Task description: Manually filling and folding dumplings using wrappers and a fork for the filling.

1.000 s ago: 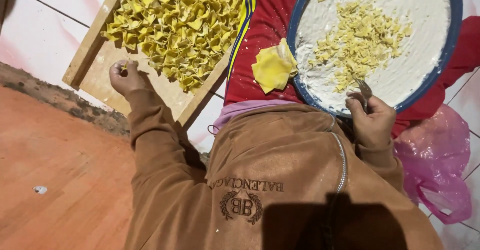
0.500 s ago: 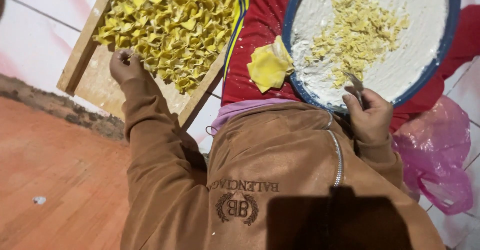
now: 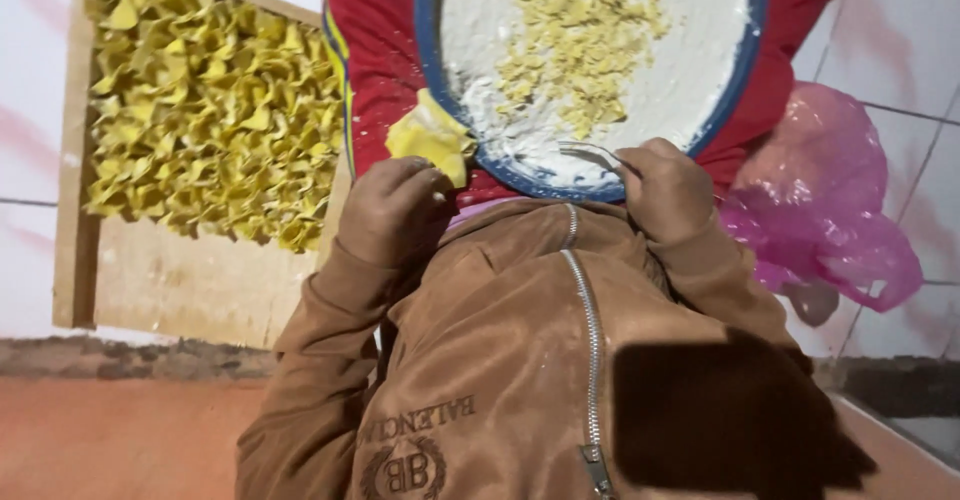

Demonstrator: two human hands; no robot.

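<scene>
Here, nearest to me, my brown zip jacket (image 3: 520, 360) fills the lower view, and both sleeves reach forward from it. My left hand (image 3: 395, 205) is curled loosely, knuckles up, just beside the stack of yellow dough squares (image 3: 430, 140), close enough to lift the top sheet; whether the fingertips already pinch one I cannot tell. My right hand (image 3: 665, 190) is closed around the handle of a small metal fork (image 3: 590, 152), its tip lying in the floury near edge of the blue-rimmed tray (image 3: 730, 80), where the filling is within easy reach. The yellow crumbled filling (image 3: 580, 30) sits heaped toward the tray's middle, on a white flour bed that seems meant to stop sticking. The tray rests on red cloth (image 3: 375, 70) across my lap, keeping work close. A pink plastic bag (image 3: 820, 220) lies crumpled to my right on the tiled floor. Farther left, the wooden board (image 3: 190, 280) carries the folded yellow dough pieces (image 3: 210, 120), packed toward its far end, the near part bare wood.
</scene>
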